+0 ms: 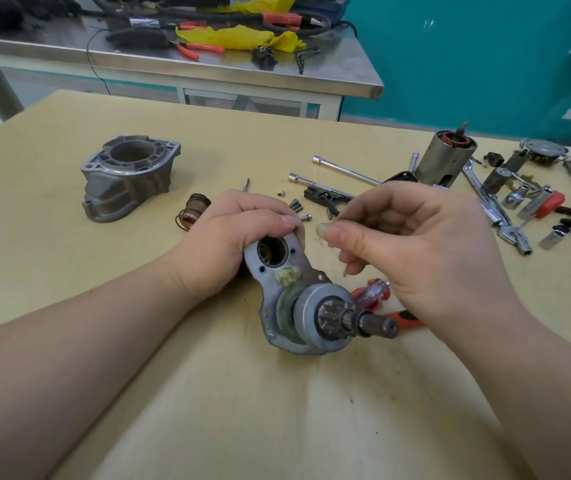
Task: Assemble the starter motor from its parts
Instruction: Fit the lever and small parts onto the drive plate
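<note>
At about ten o'clock on the pale yellow table (pixel 69 271) stands a cast grey aluminium nose housing (pixel 128 176), dull and ribbed, its round bore facing up. Just right of it lies a small copper-wound coil (pixel 192 213) with a dark spring end.

At centre, the left hand (pixel 228 237) grips the flat, pear-shaped steel plate (pixel 277 261), fingers curled over its upper edge beside a round opening. The plate carries a smear of greenish grease, and from its lower end, toward five o'clock, juts the drive assembly (pixel 325 318): a smooth grey drum, a toothed pinion and a dark stub shaft.

The right hand (pixel 415 244) hovers just beside the plate, thumb and forefinger pinched narrowly together; whether they hold anything cannot be told. Beneath it lies a screwdriver (pixel 374 292) with a clear red handle.

Between the hands, at twelve o'clock, small dark screws (pixel 298 206) lie scattered. Toward two o'clock stands the cylindrical steel motor body (pixel 445 161), copper windings showing at its top, with chrome socket wrenches (pixel 346 169) lying around it.
</note>
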Tool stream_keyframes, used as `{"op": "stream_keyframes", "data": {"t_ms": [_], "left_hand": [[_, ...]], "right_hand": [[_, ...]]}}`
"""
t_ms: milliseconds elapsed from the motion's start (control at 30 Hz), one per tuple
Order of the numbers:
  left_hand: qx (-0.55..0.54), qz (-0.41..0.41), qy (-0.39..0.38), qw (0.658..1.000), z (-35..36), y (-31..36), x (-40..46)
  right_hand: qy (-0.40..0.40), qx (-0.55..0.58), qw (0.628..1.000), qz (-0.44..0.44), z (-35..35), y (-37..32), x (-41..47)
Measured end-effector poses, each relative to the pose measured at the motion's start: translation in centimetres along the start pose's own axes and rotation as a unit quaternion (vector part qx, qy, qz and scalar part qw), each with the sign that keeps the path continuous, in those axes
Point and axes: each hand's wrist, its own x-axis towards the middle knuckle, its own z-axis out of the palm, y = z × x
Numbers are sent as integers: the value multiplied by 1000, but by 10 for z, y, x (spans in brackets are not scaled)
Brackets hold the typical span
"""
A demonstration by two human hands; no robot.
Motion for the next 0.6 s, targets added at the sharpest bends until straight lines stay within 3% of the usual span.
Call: {"op": "stream_keyframes", "data": {"t_ms": [133,300,500,600], "left_hand": [[6,-10,-6,1000,-2,1,3],[-5,-13,-30,999,-4,2,4],[5,-17,-36,999,-6,0,5],[10,-12,-33,999,-2,3,5]], "right_hand": [[-44,3,998,36,3,-5,-1],[-130,99,983,90,7,-14,9],[-188,-145,971,-12,11,-23,13],[-175,-108,978,24,15,-24,12]]}}
